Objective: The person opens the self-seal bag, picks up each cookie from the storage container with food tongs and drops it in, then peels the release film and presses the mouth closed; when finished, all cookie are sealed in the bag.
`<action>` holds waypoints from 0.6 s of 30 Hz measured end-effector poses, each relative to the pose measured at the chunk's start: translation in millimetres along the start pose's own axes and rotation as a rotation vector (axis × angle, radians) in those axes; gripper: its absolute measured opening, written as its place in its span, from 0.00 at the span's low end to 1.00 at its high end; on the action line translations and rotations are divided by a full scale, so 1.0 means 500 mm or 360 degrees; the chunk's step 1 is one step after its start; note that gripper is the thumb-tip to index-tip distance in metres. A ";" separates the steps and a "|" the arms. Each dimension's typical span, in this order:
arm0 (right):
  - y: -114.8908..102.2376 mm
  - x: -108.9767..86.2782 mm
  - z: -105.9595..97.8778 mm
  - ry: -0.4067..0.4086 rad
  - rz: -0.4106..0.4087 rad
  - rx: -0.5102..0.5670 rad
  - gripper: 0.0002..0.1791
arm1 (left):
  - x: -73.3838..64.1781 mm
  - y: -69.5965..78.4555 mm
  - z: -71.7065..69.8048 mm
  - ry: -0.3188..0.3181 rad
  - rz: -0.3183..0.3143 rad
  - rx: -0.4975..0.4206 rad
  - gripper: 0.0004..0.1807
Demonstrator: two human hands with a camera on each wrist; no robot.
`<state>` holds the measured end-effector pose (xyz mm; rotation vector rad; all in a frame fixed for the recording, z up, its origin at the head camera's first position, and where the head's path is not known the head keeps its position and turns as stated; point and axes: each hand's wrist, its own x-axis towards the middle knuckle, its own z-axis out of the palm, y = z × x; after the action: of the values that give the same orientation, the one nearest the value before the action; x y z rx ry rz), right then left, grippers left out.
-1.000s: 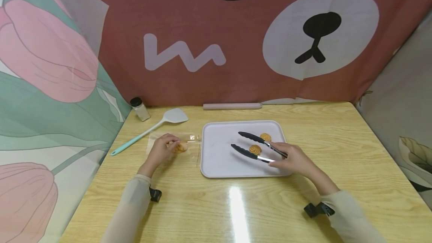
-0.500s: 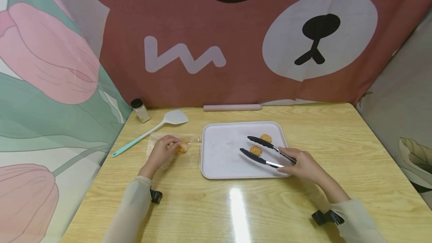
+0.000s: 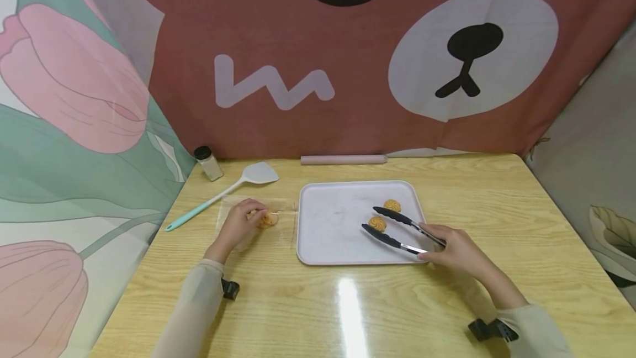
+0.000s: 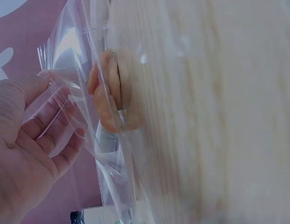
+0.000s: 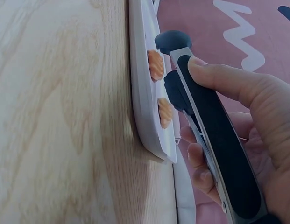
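Observation:
My left hand [image 3: 240, 224] pinches the upper film of a clear plastic bag [image 3: 285, 232] lying left of the tray. Inside that bag are golden cookies [image 4: 106, 91], partly hidden by my fingers in the head view. My right hand [image 3: 459, 250] holds black-tipped metal tongs [image 5: 219, 144] with the arms spread. The tongs hover above a white tray [image 3: 323, 231]. On the tray sit two swirled cookies: the nearer cookie [image 3: 377, 224] appears between the tong tips, while the farther cookie [image 3: 392, 205] is just beyond the upper tip.
A spatula [image 3: 260, 173] with a mint handle lies behind the bag. At the back left corner stands a black-capped jar [image 3: 208, 164]. A pale pink bar [image 3: 343, 159] lies along the table's back edge, against the printed cloth [image 3: 273, 131].
My right hand has drawn the tongs to the right and slightly nearer, with the arms still spread. The left hand stays at the bag. Both tray cookies remain in place.

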<state>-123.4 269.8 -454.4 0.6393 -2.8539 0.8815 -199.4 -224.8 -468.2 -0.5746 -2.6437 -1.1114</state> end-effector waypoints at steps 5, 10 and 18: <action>0.004 -0.005 0.000 -0.0019 0.0010 0.0018 0.38 | 0.001 -0.002 0.001 0.0011 0.0027 0.0015 0.05; 0.006 -0.008 0.001 -0.0020 0.0027 0.0026 0.37 | 0.000 -0.003 0.003 0.0011 0.0029 0.0021 0.05; 0.006 -0.012 0.004 0.0007 0.0035 0.0004 0.36 | -0.001 -0.004 0.004 -0.0012 0.0023 0.0021 0.05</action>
<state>-119.1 273.1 -458.7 0.6071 -2.8616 0.8886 -199.9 -224.6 -471.1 -0.5958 -2.6469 -1.0894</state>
